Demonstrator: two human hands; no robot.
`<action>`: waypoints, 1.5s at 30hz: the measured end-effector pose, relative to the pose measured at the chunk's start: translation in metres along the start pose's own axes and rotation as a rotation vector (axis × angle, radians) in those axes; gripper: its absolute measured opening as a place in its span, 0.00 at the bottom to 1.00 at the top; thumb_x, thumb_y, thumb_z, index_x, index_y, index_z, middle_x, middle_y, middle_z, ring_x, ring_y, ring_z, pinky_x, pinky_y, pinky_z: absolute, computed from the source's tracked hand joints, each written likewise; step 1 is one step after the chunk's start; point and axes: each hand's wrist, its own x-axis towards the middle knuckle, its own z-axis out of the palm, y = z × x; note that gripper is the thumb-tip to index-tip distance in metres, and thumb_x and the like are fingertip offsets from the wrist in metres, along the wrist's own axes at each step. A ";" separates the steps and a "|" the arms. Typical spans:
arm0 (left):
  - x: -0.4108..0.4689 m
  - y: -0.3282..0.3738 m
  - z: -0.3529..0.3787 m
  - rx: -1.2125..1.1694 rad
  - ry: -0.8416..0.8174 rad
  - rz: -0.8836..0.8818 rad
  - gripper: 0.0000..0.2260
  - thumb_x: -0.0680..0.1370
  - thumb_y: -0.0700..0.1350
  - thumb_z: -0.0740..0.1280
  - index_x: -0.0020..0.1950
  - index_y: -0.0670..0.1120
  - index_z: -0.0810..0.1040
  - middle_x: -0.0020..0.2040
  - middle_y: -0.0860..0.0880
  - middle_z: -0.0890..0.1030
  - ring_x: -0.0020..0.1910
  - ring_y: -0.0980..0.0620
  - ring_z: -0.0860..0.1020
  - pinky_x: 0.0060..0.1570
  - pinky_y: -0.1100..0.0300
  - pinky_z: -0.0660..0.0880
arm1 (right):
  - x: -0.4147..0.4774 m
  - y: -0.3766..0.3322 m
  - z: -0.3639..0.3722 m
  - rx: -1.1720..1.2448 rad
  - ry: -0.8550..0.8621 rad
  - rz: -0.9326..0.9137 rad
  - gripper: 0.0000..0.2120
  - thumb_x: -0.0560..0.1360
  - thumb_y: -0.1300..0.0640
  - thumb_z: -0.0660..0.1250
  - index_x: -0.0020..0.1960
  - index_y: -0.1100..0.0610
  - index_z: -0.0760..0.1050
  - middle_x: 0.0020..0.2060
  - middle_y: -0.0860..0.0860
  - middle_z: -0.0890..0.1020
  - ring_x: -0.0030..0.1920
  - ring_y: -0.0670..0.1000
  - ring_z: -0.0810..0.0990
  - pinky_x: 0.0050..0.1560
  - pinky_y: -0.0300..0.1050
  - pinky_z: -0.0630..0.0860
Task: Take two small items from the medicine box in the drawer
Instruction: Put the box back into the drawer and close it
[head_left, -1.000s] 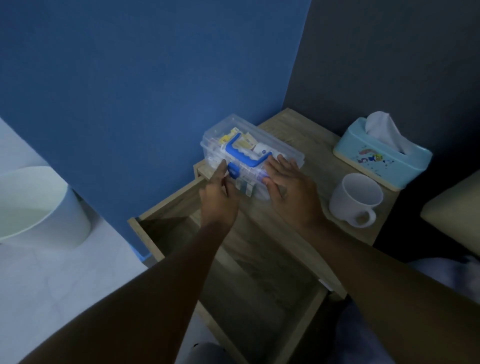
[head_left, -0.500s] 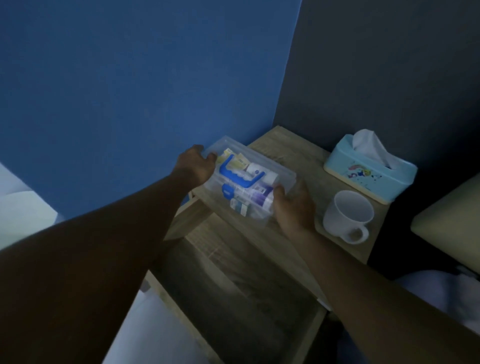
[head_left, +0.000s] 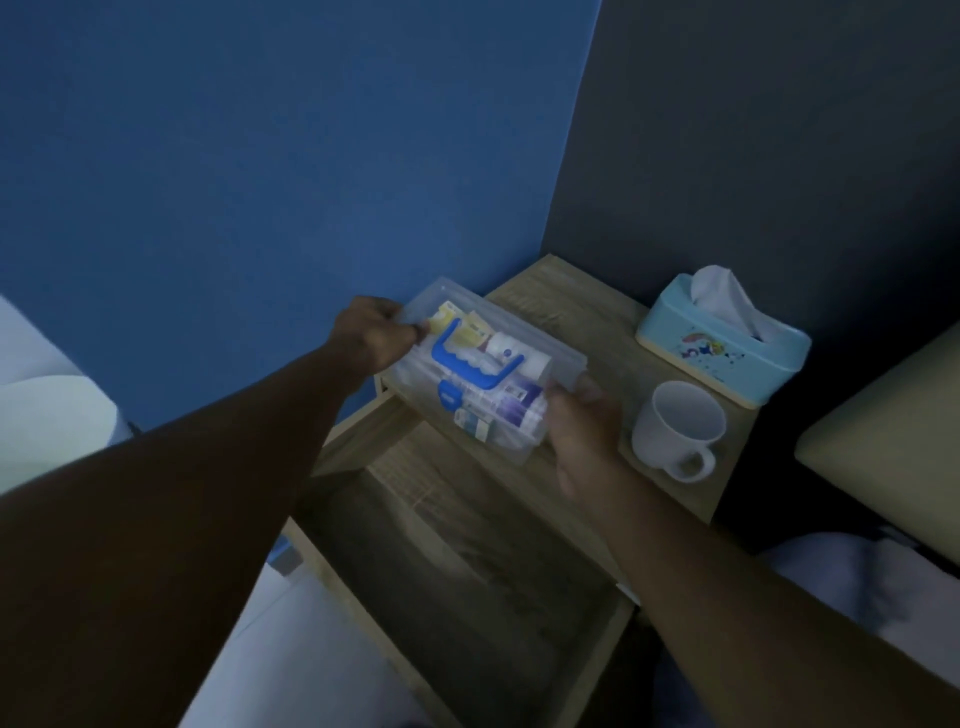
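Clear plastic box with blue handle (head_left: 488, 374): packed with small packets and tubes; held at both ends over front edge of wood-grain bedside table top (head_left: 587, 312), tilted toward camera; contact with top not discernible.
Left hand (head_left: 374, 332): curled round far left end of box, thumb on lid.
Right hand (head_left: 587, 441): gripping near right end; fingers tucked beneath, mostly hidden.
Open wooden drawer (head_left: 467, 571): pulled out, directly below box.
Step, judged: moving box from top toward drawer.
Next move, judged: level box, lower into drawer; keep clear of white mug (head_left: 675, 431) beside right hand.
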 end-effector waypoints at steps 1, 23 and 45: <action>-0.007 0.001 -0.004 -0.018 0.003 0.001 0.17 0.71 0.54 0.74 0.55 0.46 0.84 0.51 0.47 0.84 0.50 0.48 0.82 0.54 0.52 0.79 | -0.008 0.001 -0.004 0.005 -0.003 -0.013 0.06 0.79 0.55 0.66 0.53 0.45 0.77 0.51 0.51 0.84 0.47 0.50 0.86 0.48 0.52 0.84; -0.132 -0.087 -0.030 0.079 -0.026 -0.151 0.21 0.63 0.63 0.77 0.43 0.49 0.80 0.43 0.53 0.79 0.42 0.54 0.76 0.42 0.58 0.74 | -0.149 0.098 -0.043 -0.046 -0.045 -0.043 0.10 0.73 0.52 0.74 0.54 0.49 0.82 0.48 0.45 0.87 0.47 0.41 0.86 0.50 0.49 0.84; -0.113 -0.137 0.079 0.052 -0.202 -0.186 0.17 0.77 0.49 0.68 0.63 0.44 0.73 0.57 0.45 0.78 0.52 0.49 0.78 0.45 0.56 0.77 | -0.098 0.189 -0.036 -0.144 0.085 0.158 0.10 0.76 0.55 0.70 0.55 0.43 0.80 0.49 0.43 0.85 0.49 0.40 0.84 0.45 0.42 0.82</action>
